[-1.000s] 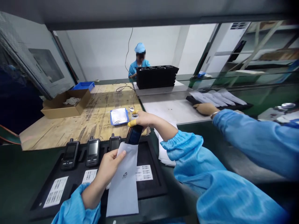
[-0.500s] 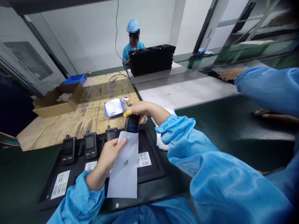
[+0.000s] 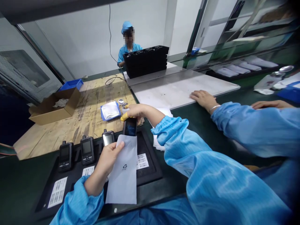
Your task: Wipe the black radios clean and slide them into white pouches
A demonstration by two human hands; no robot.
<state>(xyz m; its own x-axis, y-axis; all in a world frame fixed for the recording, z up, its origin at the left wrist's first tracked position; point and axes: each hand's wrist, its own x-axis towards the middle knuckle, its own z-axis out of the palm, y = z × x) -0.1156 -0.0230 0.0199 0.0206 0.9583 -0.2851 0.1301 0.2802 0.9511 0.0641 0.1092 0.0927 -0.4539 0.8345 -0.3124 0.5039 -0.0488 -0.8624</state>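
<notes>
My left hand (image 3: 109, 159) pinches a white paper-like sleeve (image 3: 124, 175) with a recycling mark, thumb on its front near the mouth. Above that mouth, my right hand (image 3: 134, 112), with yellow finger cots, grips the top of a dark handheld radio (image 3: 130, 127). The radio's lower end is hidden at the sleeve's mouth. Beneath both hands lies a black tray (image 3: 151, 170). Three more handheld radios stand in it: one at the left (image 3: 66, 156), one in the middle (image 3: 87, 150) and one beside my left hand (image 3: 108, 137). White printed labels (image 3: 57, 192) lie on the tray.
Behind the tray, a wooden board (image 3: 93, 106) bears a blue-edged stack of white sheets (image 3: 110, 111) and a cardboard box (image 3: 53, 109). A co-worker's hand (image 3: 205, 99) rests by a white board at the right. Another person (image 3: 127, 47) sits behind stacked black trays (image 3: 146, 62).
The co-worker's hand at the right has moved left, onto the white board's edge. The whole view has shifted slightly. My hands keep their hold on the sleeve and radio.
</notes>
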